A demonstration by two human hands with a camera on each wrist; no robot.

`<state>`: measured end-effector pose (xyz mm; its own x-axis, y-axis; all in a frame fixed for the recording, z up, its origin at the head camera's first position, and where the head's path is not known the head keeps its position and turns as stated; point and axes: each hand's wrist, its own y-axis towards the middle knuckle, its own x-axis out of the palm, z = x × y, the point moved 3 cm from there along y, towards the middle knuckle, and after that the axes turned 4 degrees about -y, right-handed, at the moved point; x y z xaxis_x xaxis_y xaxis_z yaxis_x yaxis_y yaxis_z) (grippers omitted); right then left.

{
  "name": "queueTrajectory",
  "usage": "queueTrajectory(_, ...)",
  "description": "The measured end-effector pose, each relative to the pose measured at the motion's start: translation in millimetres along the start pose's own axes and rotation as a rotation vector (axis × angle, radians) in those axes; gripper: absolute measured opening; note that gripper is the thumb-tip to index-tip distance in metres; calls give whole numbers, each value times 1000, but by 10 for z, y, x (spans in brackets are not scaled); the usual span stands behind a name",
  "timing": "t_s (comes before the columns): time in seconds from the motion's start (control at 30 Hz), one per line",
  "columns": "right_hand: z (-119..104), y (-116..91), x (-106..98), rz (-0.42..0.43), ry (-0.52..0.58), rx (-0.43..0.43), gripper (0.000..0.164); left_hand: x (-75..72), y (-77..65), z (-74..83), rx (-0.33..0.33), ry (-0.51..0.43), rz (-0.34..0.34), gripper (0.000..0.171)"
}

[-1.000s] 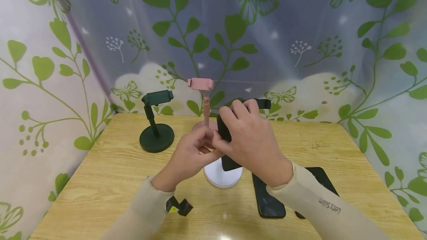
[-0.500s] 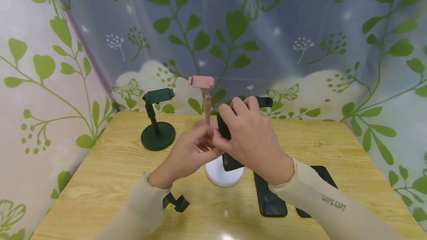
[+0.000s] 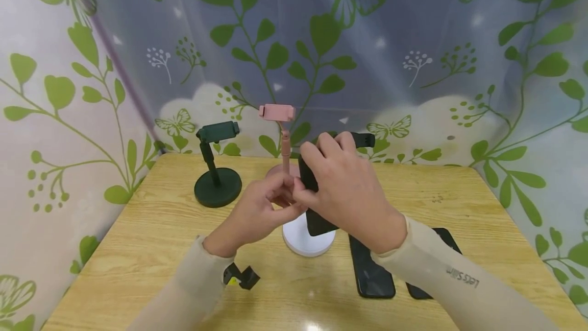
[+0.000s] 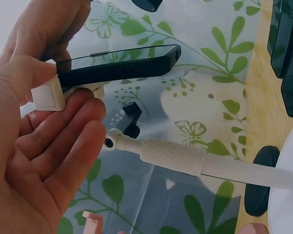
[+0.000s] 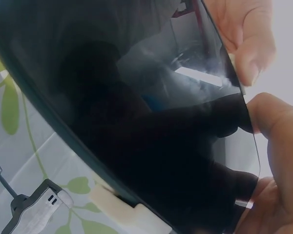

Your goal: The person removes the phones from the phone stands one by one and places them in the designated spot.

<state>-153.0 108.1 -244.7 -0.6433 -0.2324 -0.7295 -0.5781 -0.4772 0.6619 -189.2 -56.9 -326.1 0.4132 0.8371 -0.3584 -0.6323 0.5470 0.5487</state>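
Observation:
A white phone stand with a round base (image 3: 309, 239) rises between the hands. My left hand (image 3: 257, 213) pinches the white clamp (image 4: 49, 95) at its head, thumb on top and fingers bent below. A dark phone (image 4: 117, 66) lies tilted against this clamp, its glossy screen (image 5: 136, 112) facing the right wrist camera. My right hand (image 3: 351, 193) grips the phone from above with curled fingers. Another white clamp end (image 5: 132, 212) touches the phone's edge. The hands hide most of the clamp in the head view.
A dark green phone stand (image 3: 218, 188) and a pink one (image 3: 277, 112) stand behind to the left. A black stand (image 3: 365, 140) is partly hidden behind my right hand. Two dark phones, one nearer (image 3: 374, 275) and one farther right (image 3: 447, 239), lie on the wooden table (image 3: 151, 249).
Both hands keep their hold on the clamp and the phone with almost no movement. The whole head view has shifted slightly.

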Motion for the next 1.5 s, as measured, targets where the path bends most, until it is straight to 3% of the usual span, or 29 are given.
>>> queueTrajectory(0.83,0,38,-28,-47,6,19,29,4,9,27,22,6,13,20)
queueTrajectory(1.17,28,18,-33,-114,56,28,27,0,-1,12,20,-12,12,17)
queueTrajectory(1.5,86,24,-37,-93,92,5,24,-2,29,-4,14,-53,-11,19)
